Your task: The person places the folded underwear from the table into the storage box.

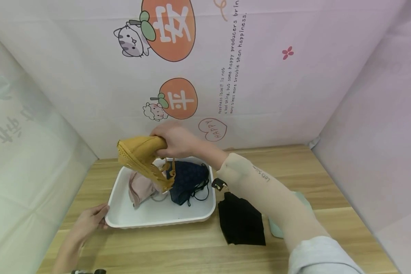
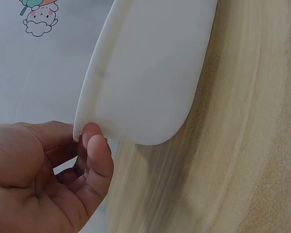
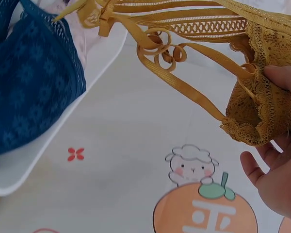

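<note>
My right hand grips a mustard-yellow lace bra by one end and holds it up over the white tray. In the right wrist view, ribbon straps and a thin bow hang from the bra, beside my thumb and fingers. The tray holds a folded pale pink garment on the left and a navy lace garment with black cords on the right. At the tray's left front corner my left hand pinches the rim, thumb and fingertips on either side in the left wrist view.
Right of the tray lie a black cloth and a small black item with a gold-coloured part. A mint-green item is partly hidden under my right forearm. Printed white cloth walls surround the wooden table.
</note>
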